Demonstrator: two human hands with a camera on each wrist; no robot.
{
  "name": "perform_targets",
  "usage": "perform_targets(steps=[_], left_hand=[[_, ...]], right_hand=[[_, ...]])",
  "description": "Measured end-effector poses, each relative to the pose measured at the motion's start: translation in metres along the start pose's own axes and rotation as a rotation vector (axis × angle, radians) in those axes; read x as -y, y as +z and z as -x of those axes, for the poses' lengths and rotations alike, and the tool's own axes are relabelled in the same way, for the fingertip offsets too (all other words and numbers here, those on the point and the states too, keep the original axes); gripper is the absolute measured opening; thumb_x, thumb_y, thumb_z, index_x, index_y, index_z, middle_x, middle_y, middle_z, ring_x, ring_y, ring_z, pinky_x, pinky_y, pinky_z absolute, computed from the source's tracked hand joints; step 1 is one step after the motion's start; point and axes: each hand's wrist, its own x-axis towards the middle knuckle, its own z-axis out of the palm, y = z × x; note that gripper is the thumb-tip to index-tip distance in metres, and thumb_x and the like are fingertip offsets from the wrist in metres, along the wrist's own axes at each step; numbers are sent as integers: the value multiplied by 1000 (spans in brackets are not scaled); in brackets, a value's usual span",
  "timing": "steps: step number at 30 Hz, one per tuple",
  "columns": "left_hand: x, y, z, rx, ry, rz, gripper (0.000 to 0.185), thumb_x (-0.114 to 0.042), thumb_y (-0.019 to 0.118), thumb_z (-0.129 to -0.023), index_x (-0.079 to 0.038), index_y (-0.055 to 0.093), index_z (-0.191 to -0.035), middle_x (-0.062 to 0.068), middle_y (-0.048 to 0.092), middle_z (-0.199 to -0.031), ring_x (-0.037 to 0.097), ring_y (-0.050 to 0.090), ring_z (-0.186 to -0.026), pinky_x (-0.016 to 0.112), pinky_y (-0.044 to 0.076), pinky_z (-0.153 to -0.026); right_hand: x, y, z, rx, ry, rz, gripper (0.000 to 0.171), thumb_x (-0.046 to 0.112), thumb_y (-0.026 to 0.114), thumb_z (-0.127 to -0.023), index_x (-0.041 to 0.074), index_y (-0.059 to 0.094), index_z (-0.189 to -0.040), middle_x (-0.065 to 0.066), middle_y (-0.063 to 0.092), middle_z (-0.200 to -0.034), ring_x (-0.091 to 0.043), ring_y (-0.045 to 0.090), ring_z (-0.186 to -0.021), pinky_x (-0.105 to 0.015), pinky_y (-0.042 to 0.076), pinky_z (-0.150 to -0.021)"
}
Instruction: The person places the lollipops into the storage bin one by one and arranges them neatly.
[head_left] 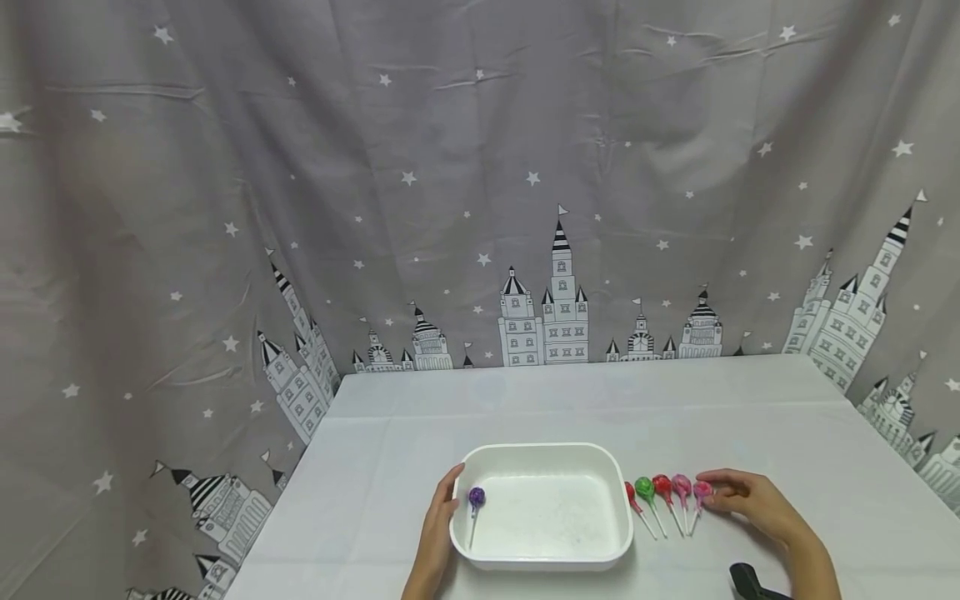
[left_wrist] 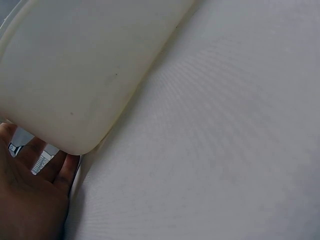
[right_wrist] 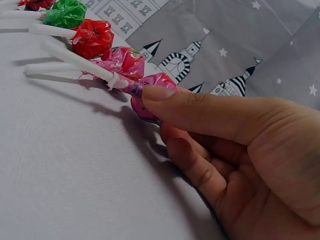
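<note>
Pink lolly (right_wrist: 150, 92) pinched at the far end of the row, tub (head_left: 542, 557) steadied.
Right hand (head_left: 753, 502) closed on that pink lolly, thumb over its wrapped head, fingers curled beneath; to the right of the tub, with another pink (head_left: 681, 486), a red (head_left: 662, 485), a green (head_left: 643, 487) and a second red (head_left: 630, 493) lying between it and the tub wall, sticks pointing toward the person. Left hand (head_left: 437, 533) flat against the tub's left wall, fingers straight, gripping nothing. One purple lolly (head_left: 476, 498) already inside the tub, at its left end. Judged step: picking up the next lolly; next move likely calls for a lift clear of the neighbouring sticks, a carry left over the rim, and a release inside. Under the tub, white cloth on a table (head_left: 750, 417); behind and to both sides of it, grey curtain (head_left: 480, 167) printed with stars and castles.
</note>
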Motion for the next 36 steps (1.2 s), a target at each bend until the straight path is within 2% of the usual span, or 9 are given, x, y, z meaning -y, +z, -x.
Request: perform_targets(steps=[1, 6, 8, 13, 21, 24, 28, 30, 36], left_hand=[[-5, 0, 1, 5, 0, 0, 49, 1, 30, -91, -8, 38, -139, 18, 26, -147, 33, 16, -137, 45, 10, -110], [-5, 1, 1, -1, -16, 5, 49, 0, 30, -92, -10, 39, -139, 17, 26, -148, 32, 15, -137, 45, 9, -110], [5, 1, -1, -4, 0, 1, 49, -2, 30, -92, -12, 39, -139, 15, 26, -148, 31, 15, -137, 44, 9, -110], [3, 1, -1, 7, 1, 14, 49, 1, 30, -92, -10, 38, -139, 15, 26, -148, 30, 16, -137, 41, 9, -110], [-29, 0, 7, 12, -8, 18, 49, 7, 29, -89, 1, 37, -137, 23, 27, -146, 36, 17, -136, 43, 11, -109], [-33, 0, 8, 14, -6, 6, 48, 6, 29, -90, 1, 37, -137, 23, 27, -146, 36, 16, -136, 37, 12, -109], [-18, -1, 2, 18, -3, 33, 49, 6, 30, -91, -4, 38, -138, 20, 27, -147, 33, 16, -137, 20, 13, -107], [-8, -1, 0, 14, -2, 39, 50, 5, 30, -91, -7, 38, -139, 17, 27, -148, 31, 16, -137, 18, 12, -106], [3, 0, -2, 1, 2, 29, 49, 1, 30, -92, -9, 37, -140, 15, 26, -148, 29, 15, -138, 35, 9, -109]], right_hand=[[0, -1, 0, 9, -2, -8, 51, 28, 71, -78, -1, 60, -118, -8, 64, -103, -16, 57, -83, -36, 47, -82], [3, -4, 1, 36, 9, -34, 50, 24, 72, -78, -4, 59, -117, -12, 64, -106, -17, 60, -88, -46, 46, -87], [4, -5, 2, 44, 5, -26, 49, 23, 72, -78, -4, 59, -116, -14, 63, -108, -17, 60, -89, -44, 48, -85], [9, -9, 5, 84, -43, -15, 48, 22, 71, -78, -7, 59, -115, -18, 63, -109, -17, 62, -88, -28, 50, -77], [14, -11, 5, 138, -109, -13, 49, 24, 70, -80, -9, 58, -113, -19, 63, -107, -13, 63, -86, -22, 51, -76], [14, -11, 4, 160, -112, 1, 50, 25, 71, -79, -8, 58, -114, -18, 64, -106, -13, 63, -86, -21, 50, -75], [12, -10, 2, 172, -103, 31, 49, 22, 71, -78, -8, 59, -115, -15, 64, -103, -18, 61, -85, -22, 50, -72], [12, -9, 1, 166, -97, 42, 48, 20, 71, -78, -8, 59, -115, -14, 64, -102, -20, 60, -85, -23, 50, -71], [12, -8, 2, 155, -69, 52, 45, 19, 71, -78, -8, 60, -113, -10, 64, -98, -20, 58, -83, -24, 50, -70]])
